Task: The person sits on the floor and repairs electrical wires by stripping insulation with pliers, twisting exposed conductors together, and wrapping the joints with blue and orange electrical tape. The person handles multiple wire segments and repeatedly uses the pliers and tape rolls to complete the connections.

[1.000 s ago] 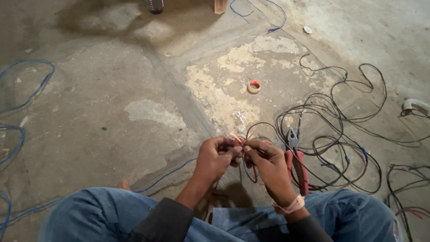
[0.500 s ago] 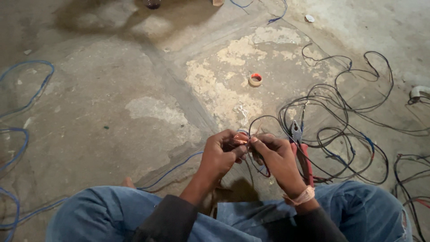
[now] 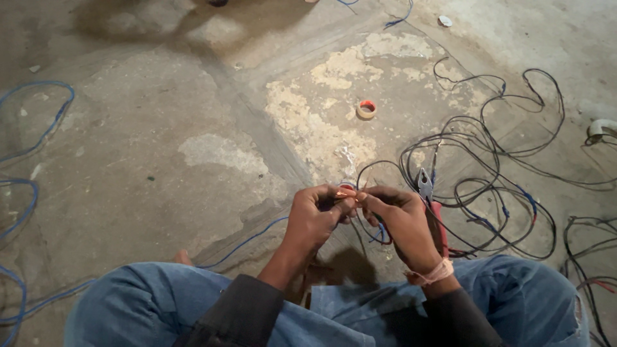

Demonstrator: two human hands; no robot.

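The left hand (image 3: 316, 215) and the right hand (image 3: 397, 218) meet over the cracked grey concrete floor (image 3: 160, 141), just above the person's knees in blue denim jeans (image 3: 160, 308). The fingertips of both hands are pressed together on the bare copper wire ends (image 3: 344, 192), pinching them at the spot where the 2 hands touch. Thin insulated strands, 1 blue and 1 red, hang from under the right hand.

Just beside the right hand lie the red-handled metal pliers (image 3: 434, 212), jaws pointing away from the person. Beyond them a loose tangle of black cable (image 3: 488, 160) spreads toward the floor's right edge. A small roll of red tape (image 3: 366, 108) lies well apart, on the pale patched area farther ahead. A long blue cable (image 3: 38, 135) loops along the floor's left edge. A pale band (image 3: 429, 275) wraps the right wrist.
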